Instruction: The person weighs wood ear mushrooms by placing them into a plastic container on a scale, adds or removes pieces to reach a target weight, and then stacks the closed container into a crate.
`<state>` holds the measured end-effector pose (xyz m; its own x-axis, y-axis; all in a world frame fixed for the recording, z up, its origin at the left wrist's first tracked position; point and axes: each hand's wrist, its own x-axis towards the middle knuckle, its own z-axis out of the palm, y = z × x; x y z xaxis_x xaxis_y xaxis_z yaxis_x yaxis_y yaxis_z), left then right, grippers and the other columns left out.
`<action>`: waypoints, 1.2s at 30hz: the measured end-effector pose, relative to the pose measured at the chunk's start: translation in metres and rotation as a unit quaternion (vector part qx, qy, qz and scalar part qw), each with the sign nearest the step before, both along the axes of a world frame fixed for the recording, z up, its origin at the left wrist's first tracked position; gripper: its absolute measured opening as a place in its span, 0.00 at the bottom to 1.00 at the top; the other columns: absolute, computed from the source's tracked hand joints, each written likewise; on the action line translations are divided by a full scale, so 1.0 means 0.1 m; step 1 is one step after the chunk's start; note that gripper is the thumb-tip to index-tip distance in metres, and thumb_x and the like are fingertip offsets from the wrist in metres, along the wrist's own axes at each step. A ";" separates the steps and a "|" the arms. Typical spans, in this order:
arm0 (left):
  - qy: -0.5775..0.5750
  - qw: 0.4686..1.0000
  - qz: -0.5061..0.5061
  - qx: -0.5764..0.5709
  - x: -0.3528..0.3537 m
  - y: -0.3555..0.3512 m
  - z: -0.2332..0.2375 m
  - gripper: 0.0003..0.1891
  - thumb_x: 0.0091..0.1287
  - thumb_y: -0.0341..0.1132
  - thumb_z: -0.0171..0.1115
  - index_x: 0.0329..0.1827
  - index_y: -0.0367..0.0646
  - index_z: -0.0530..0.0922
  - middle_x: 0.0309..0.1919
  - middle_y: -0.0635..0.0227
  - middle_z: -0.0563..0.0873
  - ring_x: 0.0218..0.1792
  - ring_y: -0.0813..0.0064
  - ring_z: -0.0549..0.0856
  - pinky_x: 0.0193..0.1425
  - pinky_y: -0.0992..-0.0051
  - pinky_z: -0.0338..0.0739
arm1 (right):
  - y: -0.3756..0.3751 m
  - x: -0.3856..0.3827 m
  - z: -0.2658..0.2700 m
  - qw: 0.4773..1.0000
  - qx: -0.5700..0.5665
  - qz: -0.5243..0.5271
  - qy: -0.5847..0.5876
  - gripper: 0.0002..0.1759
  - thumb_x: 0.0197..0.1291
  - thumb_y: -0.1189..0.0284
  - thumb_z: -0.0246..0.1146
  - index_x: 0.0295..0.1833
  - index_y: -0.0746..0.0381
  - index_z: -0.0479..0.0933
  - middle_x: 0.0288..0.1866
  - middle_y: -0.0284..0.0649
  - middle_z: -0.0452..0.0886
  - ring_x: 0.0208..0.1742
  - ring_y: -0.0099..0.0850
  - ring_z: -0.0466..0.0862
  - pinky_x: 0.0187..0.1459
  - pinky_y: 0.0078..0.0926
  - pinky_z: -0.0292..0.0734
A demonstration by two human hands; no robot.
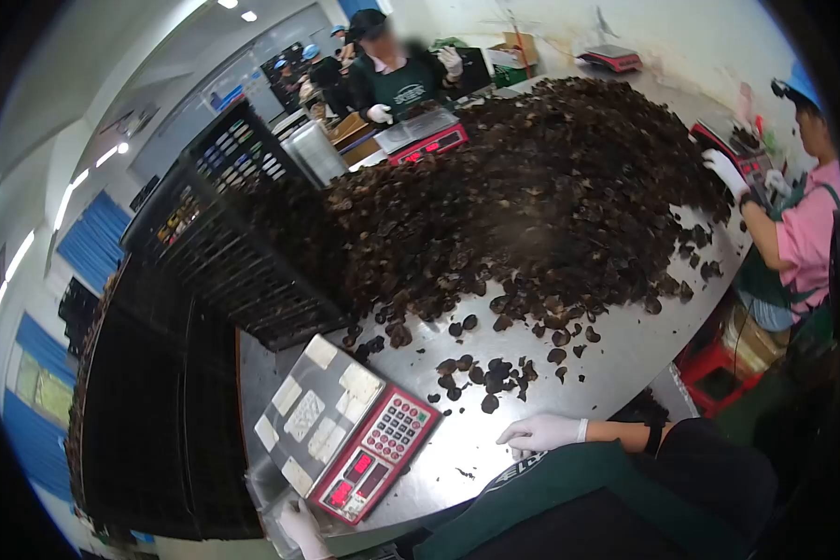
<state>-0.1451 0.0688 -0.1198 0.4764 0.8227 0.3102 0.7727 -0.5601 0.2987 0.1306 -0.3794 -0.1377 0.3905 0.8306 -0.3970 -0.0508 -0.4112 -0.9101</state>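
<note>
My left hand [303,529], in a white glove, is at the bottom edge by the scale's lower left corner. Its fingers close on the rim of a clear plastic tray [269,511]. A red and silver digital scale [345,425] stands tilted in view, its display lit red and pale patches on its plate. My right hand [543,434], also gloved, lies at the near table edge with fingers stretched out and nothing in them. Beyond it are loose dark pieces like dried wood ear mushrooms [490,376], in front of a large heap [532,196] of them.
A black plastic crate [243,257] lies tipped at the heap's left side. Across the metal table [569,397], a person [401,79] works behind another scale [425,140]. On the right sits a person in pink [807,219] beside a scale [723,154]. A red stool [714,378] stands below.
</note>
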 end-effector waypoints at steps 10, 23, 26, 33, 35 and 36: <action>0.072 0.990 -0.071 0.100 -0.15 0.11 0.17 0.13 0.65 0.36 0.63 0.29 0.34 0.79 0.27 0.48 0.85 0.29 0.50 0.85 0.34 0.56 0.77 | -0.42 0.26 -0.23 0.918 0.093 0.036 -0.383 0.24 0.68 0.53 0.61 0.55 0.63 0.80 0.40 0.39 0.86 0.38 0.32 0.87 0.41 0.30 0.83; -0.126 0.971 -0.098 0.179 0.75 -0.53 1.40 0.12 0.74 0.26 0.55 0.58 0.32 0.76 0.50 0.54 0.86 0.48 0.66 0.87 0.55 0.70 0.81 | -1.14 1.00 0.34 0.905 0.055 -0.376 -0.190 0.13 0.68 0.71 0.58 0.54 0.59 0.83 0.39 0.36 0.87 0.35 0.22 0.82 0.40 0.22 0.79; -0.042 0.988 -0.149 -0.021 1.27 -0.82 1.23 0.12 0.73 0.27 0.57 0.58 0.35 0.77 0.45 0.56 0.86 0.45 0.70 0.85 0.51 0.71 0.79 | -1.20 1.35 0.46 0.845 -0.031 -0.401 -0.352 0.14 0.67 0.72 0.59 0.56 0.60 0.82 0.46 0.38 0.86 0.43 0.27 0.85 0.50 0.24 0.79; 0.008 0.978 -0.150 0.141 1.66 -1.47 1.19 0.21 0.68 0.26 0.60 0.65 0.38 0.74 0.48 0.57 0.83 0.47 0.66 0.83 0.53 0.67 0.77 | -1.03 2.34 0.37 0.736 -0.171 -0.287 -0.589 0.27 0.62 0.61 0.63 0.67 0.52 0.76 0.72 0.42 0.72 0.72 0.44 0.69 0.72 0.40 0.64; -0.057 0.950 -0.305 0.038 1.78 -1.84 1.11 0.21 0.68 0.24 0.59 0.65 0.36 0.73 0.54 0.53 0.80 0.51 0.63 0.83 0.55 0.66 0.78 | -0.94 2.74 0.19 0.682 -0.236 -0.283 -0.632 0.31 0.63 0.55 0.63 0.70 0.51 0.73 0.75 0.42 0.69 0.75 0.44 0.66 0.73 0.43 0.62; -0.054 0.928 -0.369 -0.022 1.85 -2.03 0.94 0.23 0.67 0.24 0.60 0.67 0.36 0.72 0.57 0.50 0.78 0.54 0.59 0.82 0.59 0.64 0.76 | -0.86 2.91 0.16 0.709 -0.276 -0.283 -0.585 0.35 0.61 0.47 0.62 0.73 0.44 0.70 0.78 0.42 0.63 0.79 0.44 0.60 0.75 0.53 0.57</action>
